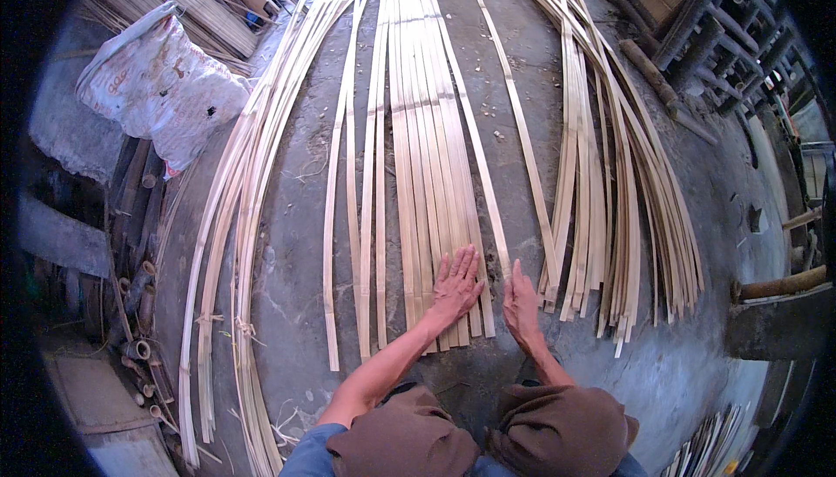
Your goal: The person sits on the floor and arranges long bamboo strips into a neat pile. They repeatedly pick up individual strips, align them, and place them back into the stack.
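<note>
Several pale strips (428,159), side by side, under left grip (455,287)

From the person's head, the left fisheye camera looks down and forward: brown-clothed knees (405,433) sit close at six o'clock, the pale strips (427,146) recede toward twelve, and the wide view (it bows the outer strips (261,128)) darkens at nine and three.
</note>
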`<state>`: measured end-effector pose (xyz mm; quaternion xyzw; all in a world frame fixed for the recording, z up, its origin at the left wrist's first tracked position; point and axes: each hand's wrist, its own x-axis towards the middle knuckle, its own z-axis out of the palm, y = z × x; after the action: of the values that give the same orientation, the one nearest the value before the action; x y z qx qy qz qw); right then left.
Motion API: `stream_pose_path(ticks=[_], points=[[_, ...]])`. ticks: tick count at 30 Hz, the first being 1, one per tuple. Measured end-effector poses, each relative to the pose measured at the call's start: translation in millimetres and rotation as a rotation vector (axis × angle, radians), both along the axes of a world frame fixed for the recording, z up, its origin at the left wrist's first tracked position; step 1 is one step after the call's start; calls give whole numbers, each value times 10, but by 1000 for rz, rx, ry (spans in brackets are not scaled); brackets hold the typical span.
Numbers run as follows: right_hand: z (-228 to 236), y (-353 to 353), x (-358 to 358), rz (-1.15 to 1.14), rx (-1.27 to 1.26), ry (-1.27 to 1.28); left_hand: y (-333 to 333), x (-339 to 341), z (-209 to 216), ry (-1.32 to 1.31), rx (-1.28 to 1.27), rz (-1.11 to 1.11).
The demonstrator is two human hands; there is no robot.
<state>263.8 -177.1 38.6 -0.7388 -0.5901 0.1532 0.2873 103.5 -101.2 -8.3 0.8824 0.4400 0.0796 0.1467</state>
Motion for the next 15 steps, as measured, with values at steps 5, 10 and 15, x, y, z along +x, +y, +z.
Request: stream_pose_path(ticks=[5,10,15], points=[[-137,32,-176,73,-17,86,-4,-21,63,-28,41,-7],[-327,41,-165,80,13,79,-7,-26,-5,-52,73,0],[-381,37,-146,103,-54,23,-22,-31,16,-37,54,-10]])
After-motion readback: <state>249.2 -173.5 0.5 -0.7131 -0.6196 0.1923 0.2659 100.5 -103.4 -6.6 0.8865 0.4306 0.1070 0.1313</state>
